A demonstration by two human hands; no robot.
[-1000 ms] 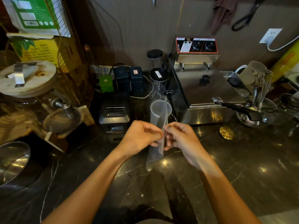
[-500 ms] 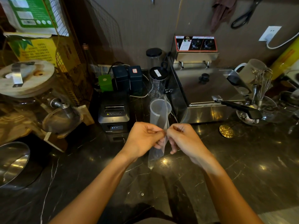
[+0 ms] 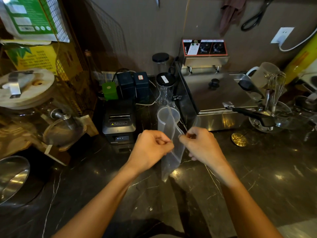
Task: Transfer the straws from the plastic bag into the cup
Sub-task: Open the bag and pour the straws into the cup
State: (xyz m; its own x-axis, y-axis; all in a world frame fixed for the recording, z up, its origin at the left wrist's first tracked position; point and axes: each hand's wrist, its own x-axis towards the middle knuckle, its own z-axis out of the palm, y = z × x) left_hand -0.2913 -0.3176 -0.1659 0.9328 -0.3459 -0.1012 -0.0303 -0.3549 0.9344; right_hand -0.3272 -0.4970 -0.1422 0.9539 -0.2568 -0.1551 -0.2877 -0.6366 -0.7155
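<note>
A long clear plastic bag [image 3: 171, 158] hangs upright between my hands above the dark counter. My left hand [image 3: 151, 149] pinches the bag's left edge near its top. My right hand [image 3: 199, 145] pinches the right edge, and the mouth of the bag is pulled apart. A thin clear straw [image 3: 169, 112] sticks up out of the bag's mouth. Right behind the bag stands a translucent plastic cup [image 3: 161, 117], partly hidden by the bag.
A black receipt printer [image 3: 119, 121] stands left of the cup and a steel fryer [image 3: 217, 100] to its right. Two black-lidded jars [image 3: 165, 86] stand behind the cup. A glass bowl with whisk and utensils [image 3: 272, 114] is at the right, a steel bowl [image 3: 12, 177] at the left edge.
My hands have moved apart, the right one shifting rightward, and the bag's mouth has widened. The cup has not moved.
</note>
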